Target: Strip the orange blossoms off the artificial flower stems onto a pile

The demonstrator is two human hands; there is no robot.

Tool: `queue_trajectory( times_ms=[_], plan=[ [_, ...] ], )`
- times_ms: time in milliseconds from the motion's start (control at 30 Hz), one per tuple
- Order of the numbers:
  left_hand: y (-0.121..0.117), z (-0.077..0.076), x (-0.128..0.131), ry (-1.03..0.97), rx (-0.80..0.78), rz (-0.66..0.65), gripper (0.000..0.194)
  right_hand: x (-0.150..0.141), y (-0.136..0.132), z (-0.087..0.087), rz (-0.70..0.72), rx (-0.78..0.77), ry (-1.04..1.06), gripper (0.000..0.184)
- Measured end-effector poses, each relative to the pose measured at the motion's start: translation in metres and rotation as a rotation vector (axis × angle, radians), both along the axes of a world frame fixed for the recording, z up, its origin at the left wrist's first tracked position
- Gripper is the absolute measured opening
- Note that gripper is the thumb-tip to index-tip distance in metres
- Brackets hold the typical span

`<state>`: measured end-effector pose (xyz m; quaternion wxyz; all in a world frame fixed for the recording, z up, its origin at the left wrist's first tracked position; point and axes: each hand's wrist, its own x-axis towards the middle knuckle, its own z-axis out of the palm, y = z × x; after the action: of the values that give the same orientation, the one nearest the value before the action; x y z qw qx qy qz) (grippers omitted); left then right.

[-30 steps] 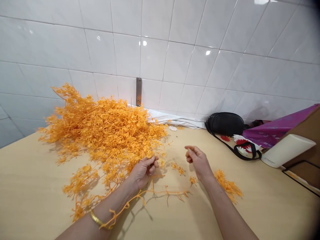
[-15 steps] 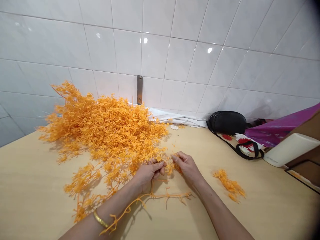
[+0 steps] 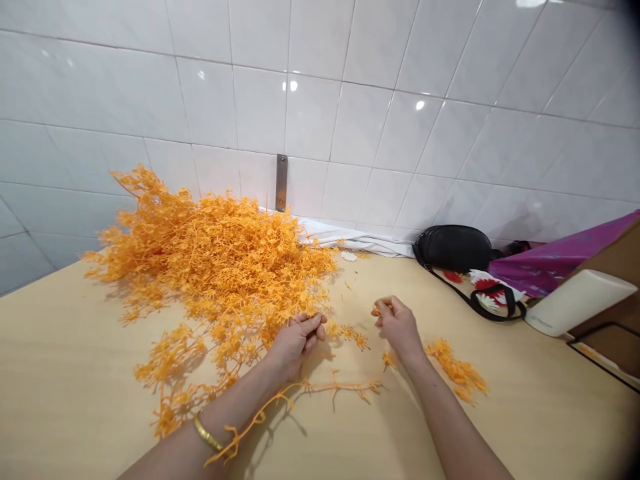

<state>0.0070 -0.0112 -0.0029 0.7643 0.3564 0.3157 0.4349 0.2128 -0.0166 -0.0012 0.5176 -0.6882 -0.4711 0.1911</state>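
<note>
My left hand (image 3: 299, 340) is closed, thumb against fingers, on an orange plastic flower stem; small blossoms (image 3: 353, 333) stick out to the right past its fingertips. Below it runs a long, mostly bare orange branch (image 3: 335, 386), which seems to join the held stem, though the hand hides the join. My right hand (image 3: 399, 327) pinches orange plastic flower pieces (image 3: 383, 309), apart from the left hand. Another orange piece (image 3: 389, 361) shows just under the right hand. A large heap of orange plastic flower stems (image 3: 230, 260) lies against and behind my left hand.
Right of my right forearm lies a small pile of orange flower pieces (image 3: 457, 370). Farther back are a black bag (image 3: 453, 247) with its strap, red and white artificial flowers (image 3: 489, 293), a cream cylinder (image 3: 580, 301) and purple cloth (image 3: 555, 260). A tiled wall (image 3: 310, 120) rises behind.
My right hand has moved right, away from the left, with orange pieces in its fingers. The left hand stays nearly in place. The view has shifted slightly.
</note>
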Motion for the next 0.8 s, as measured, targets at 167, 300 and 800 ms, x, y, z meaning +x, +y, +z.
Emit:
queue_trajectory(
  times_ms=[167,300,800],
  plan=[
    [0.006,0.0,-0.001,-0.09,-0.063,0.009,0.014,-0.041,-0.013,0.015,0.396,-0.025,-0.156,0.028],
    [0.006,-0.001,-0.002,-0.107,-0.02,-0.039,0.015,-0.06,-0.016,0.013,0.555,-0.051,-0.136,0.032],
    [-0.006,0.007,0.012,0.165,-0.018,0.034,0.013,-0.046,-0.008,0.015,0.128,0.06,-0.958,0.011]
  ],
)
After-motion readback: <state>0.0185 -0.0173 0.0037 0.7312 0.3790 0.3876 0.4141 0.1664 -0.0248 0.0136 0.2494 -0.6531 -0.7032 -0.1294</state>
